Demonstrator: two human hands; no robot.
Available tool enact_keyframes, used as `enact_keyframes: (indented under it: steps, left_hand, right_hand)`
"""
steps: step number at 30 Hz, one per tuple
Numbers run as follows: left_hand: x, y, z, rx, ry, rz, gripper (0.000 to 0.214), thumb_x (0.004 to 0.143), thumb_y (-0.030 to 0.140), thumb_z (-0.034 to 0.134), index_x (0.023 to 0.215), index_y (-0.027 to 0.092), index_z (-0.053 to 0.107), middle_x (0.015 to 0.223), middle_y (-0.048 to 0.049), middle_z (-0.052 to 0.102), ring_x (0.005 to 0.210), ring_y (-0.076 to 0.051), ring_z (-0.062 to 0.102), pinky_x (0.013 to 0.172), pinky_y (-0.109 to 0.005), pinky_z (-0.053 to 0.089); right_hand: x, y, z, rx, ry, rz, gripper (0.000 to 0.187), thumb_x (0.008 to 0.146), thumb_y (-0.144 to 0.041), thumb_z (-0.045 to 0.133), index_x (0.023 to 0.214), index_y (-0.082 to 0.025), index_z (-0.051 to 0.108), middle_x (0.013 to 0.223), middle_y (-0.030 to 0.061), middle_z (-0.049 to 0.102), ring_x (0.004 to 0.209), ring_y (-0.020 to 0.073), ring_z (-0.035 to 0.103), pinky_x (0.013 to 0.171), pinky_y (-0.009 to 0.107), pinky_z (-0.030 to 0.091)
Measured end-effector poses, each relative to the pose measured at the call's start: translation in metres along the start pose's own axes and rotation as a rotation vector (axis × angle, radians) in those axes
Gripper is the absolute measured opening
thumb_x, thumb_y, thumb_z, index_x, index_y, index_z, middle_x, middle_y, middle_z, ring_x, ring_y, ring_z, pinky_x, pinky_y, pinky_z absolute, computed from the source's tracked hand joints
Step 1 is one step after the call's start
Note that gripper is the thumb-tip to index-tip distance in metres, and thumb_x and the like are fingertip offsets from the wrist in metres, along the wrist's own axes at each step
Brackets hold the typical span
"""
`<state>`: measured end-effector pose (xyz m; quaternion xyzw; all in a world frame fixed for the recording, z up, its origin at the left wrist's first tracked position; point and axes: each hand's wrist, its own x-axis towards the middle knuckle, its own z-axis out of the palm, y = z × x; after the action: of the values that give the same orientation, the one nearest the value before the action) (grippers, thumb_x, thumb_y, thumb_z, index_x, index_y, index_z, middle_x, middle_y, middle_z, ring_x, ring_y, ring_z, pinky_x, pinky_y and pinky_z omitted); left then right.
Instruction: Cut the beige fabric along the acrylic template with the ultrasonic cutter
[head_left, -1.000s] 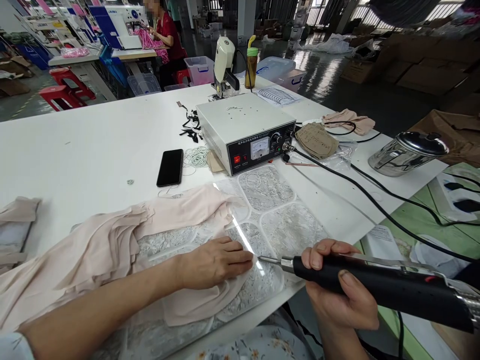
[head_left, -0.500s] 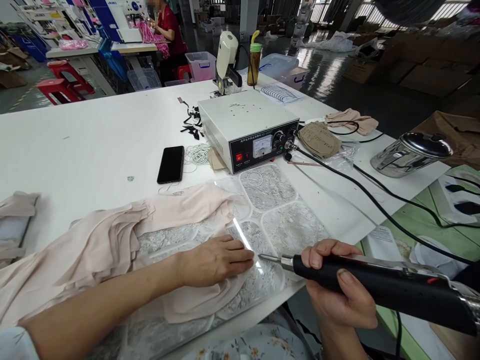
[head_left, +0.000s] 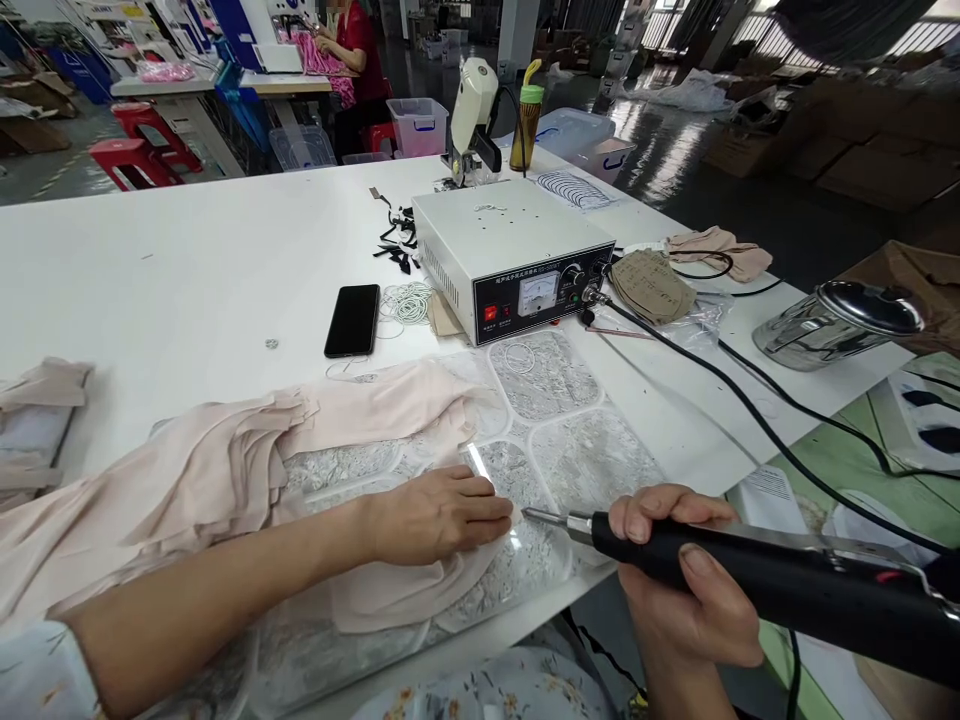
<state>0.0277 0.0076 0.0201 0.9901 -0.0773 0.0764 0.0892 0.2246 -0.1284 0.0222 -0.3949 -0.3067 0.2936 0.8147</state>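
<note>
My left hand (head_left: 442, 515) rests low over pale pink fabric (head_left: 420, 605), its fingers together and closed on the cloth near its right edge. The thumb is hidden beneath the hand. In my right hand (head_left: 690, 590) is a black pen-shaped ultrasonic handpiece (head_left: 817, 595) with a metal tip, held nearly level. That tip points left and sits right by my left fingertips, at the fabric's edge; whether it touches cannot be made out. Under the cloth lies a clear sheet over a grey marbled pattern (head_left: 592, 450). More pink fabric (head_left: 165, 480) is heaped at the left.
A control box (head_left: 517, 260) with a dial stands behind the fabric, its black cable (head_left: 720, 385) running right. Around it are a phone (head_left: 352, 320), brown card pieces (head_left: 652, 285), a bottle (head_left: 526, 125) and a lidded metal canister (head_left: 832, 325). A person in red sits far back.
The whole view has shifted slightly, so things appear a little further right. My hands, the handpiece and the fabric keep nearly the same positions relative to one another.
</note>
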Motion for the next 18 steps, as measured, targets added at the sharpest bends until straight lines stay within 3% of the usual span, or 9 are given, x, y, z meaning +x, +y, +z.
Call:
enact_keyframes:
  steps: [18]
  left_hand:
    - [-0.0011,0.0001,0.0046,0.008,0.030,0.005,0.025,0.099,0.015,0.042,0.113,0.010,0.062,0.121,-0.0086,0.063,0.096,-0.017,0.057,0.081,-0.030,0.043]
  right_hand:
    - [-0.0017,-0.0038,0.0039,-0.003,-0.087,0.004,0.009,0.077,-0.024,0.060,0.085,-0.020,0.059,0.078,-0.0001,0.053,0.059,0.0108,0.054,0.054,0.030,0.049]
